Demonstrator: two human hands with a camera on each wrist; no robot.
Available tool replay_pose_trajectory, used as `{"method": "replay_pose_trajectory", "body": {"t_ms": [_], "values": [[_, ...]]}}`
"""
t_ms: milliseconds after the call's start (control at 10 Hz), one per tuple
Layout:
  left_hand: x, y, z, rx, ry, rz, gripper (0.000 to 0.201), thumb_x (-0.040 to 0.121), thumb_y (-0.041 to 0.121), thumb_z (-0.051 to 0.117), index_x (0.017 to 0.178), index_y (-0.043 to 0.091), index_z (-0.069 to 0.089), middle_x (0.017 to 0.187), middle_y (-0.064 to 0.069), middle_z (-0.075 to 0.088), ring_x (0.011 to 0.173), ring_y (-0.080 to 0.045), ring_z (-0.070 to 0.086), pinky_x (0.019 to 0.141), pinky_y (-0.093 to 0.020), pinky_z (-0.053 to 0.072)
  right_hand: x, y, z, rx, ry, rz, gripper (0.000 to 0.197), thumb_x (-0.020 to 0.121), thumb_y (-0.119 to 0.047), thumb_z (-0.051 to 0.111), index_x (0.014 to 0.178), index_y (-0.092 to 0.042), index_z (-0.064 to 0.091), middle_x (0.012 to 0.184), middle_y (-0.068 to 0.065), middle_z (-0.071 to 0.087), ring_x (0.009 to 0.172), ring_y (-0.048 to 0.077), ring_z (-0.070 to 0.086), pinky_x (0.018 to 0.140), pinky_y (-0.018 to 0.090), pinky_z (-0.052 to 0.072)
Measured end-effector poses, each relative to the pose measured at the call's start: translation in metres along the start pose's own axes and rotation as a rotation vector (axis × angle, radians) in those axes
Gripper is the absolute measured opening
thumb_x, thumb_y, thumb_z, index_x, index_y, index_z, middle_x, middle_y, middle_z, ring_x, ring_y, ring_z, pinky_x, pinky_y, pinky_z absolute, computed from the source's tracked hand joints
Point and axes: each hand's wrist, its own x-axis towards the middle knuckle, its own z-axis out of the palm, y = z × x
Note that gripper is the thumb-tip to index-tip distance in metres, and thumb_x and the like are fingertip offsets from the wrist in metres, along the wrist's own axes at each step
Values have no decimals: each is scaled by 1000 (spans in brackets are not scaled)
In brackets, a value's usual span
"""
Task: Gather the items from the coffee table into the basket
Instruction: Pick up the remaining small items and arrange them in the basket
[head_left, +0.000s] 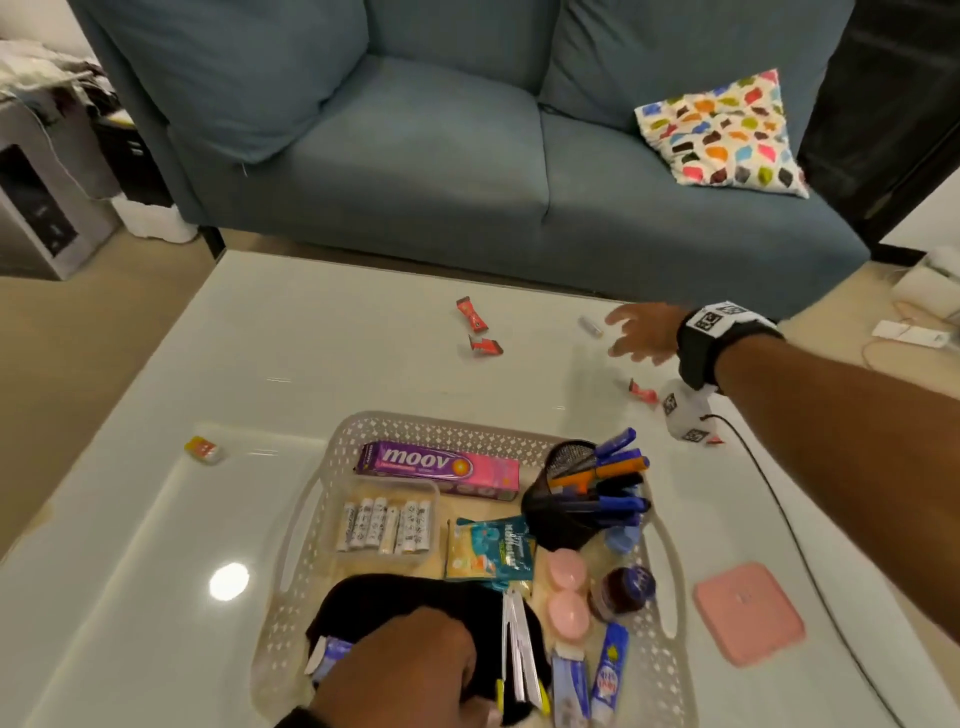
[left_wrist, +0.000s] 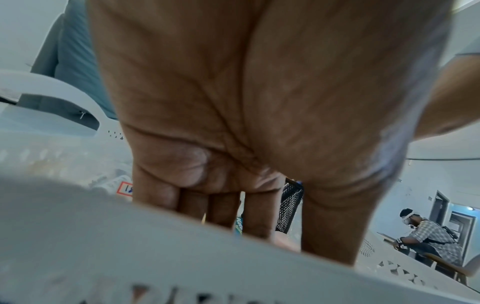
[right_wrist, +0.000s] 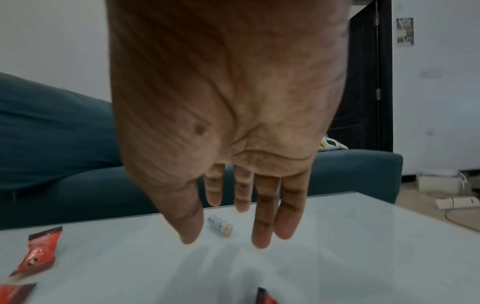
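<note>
Reaching: right hand (head_left: 641, 332) stretched over the far side of the coffee table (head_left: 156, 519), fingers (right_wrist: 262, 226) straight and spread, holding nothing — a small battery (right_wrist: 220, 225) lies on the glass just beyond the fingertips.
Left hand: down in the basket (head_left: 415, 431) at its near end, fingers (left_wrist: 255, 216) pointing downward; the basket's rim hides their tips, so I cannot tell whether they hold anything.
Writing: a purple-and-pink carton reading "moov" (head_left: 439, 470) lies in the basket's far end; the lettering on the batteries in the clear tray (head_left: 384, 525) and on the teal pouch (head_left: 493, 551) is too blurred to read.
Basket also holds: black mesh pen cup (head_left: 569, 514) tipped on its side, pens spilling out.
Still on the table: red wrappers (head_left: 478, 330), a pink square case (head_left: 748, 613), a small orange item (head_left: 203, 449).
Only the left wrist view shows: another person (left_wrist: 426, 236) seated in the background.
Only the head view shows: patterned cushion (head_left: 727, 130) on the blue sofa (head_left: 415, 156).
</note>
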Motion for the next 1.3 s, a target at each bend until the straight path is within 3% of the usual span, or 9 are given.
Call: {"method": "replay_pose_trajectory", "body": {"t_ms": [100, 200, 300, 500, 700, 800, 1000, 1100, 1300], "values": [[1, 0, 7, 47, -141, 56, 39, 104, 30, 51, 136, 12, 62, 144, -6, 55, 133, -22, 52, 116, -31, 37, 22, 4, 2, -151, 59, -56, 66, 100, -15, 64, 158, -26, 35, 163, 7, 37, 139, 34, 48, 109, 44, 45], [11, -4, 19, 119, -133, 47, 35, 103, 31, 53, 130, 14, 65, 139, -5, 56, 130, -22, 53, 113, -33, 39, 34, 4, 4, -299, 151, -127, 65, 99, -16, 63, 157, -31, 38, 163, 4, 37, 146, 30, 41, 118, 40, 33], [16, -7, 23, 113, -84, 16, 34, 102, 37, 50, 126, 18, 64, 138, -1, 55, 130, -19, 51, 109, -28, 39, 51, 7, 19, -332, 151, -157, 59, 97, -21, 64, 151, -38, 47, 161, 4, 40, 146, 30, 41, 121, 40, 30], [15, -10, 27, 73, -99, 3, 38, 98, 50, 51, 121, 24, 65, 133, 4, 56, 125, -16, 53, 108, -29, 42, 48, 11, 40, -296, 273, -252, 36, 92, -15, 73, 127, -20, 72, 137, 6, 64, 118, 28, 62, 101, 35, 46], [8, -6, 25, -41, -39, 11, 40, 93, 54, 59, 113, 21, 70, 121, 3, 59, 114, -15, 59, 104, -32, 47, 28, 18, 43, -319, 302, -290, 19, 90, -14, 77, 108, -8, 78, 112, 11, 75, 89, 19, 63, 82, 28, 49], [2, -6, 24, -97, 3, 19, 39, 89, 57, 62, 97, 19, 70, 104, 6, 59, 96, -12, 61, 88, -28, 50, 3, 15, 26, -235, 367, -305, 17, 89, -16, 78, 105, -8, 77, 110, 10, 76, 88, 20, 66, 81, 30, 51], [-5, -8, 25, -87, 37, 59, 42, 90, 54, 63, 88, 12, 66, 94, 1, 62, 86, -17, 62, 83, -33, 53, -67, -10, -5, 34, 507, -408, 14, 89, -21, 79, 96, -10, 75, 95, 7, 75, 79, 20, 68, 75, 30, 56], [-5, -9, 24, -117, 56, 72, 39, 90, 49, 65, 83, 11, 67, 80, -2, 65, 74, -21, 62, 78, -35, 54, -138, -35, -2, 337, 463, -490, 16, 91, -19, 77, 99, -6, 72, 90, 5, 75, 80, 22, 72, 72, 26, 61], [-4, -10, 21, -229, 141, 100, 26, 90, 45, 68, 93, 19, 69, 91, 2, 71, 83, -15, 68, 82, -34, 57, -251, -61, 51, 723, 406, -481, 23, 90, -13, 77, 107, -5, 65, 94, 9, 77, 84, 18, 76, 73, 27, 63]]}}
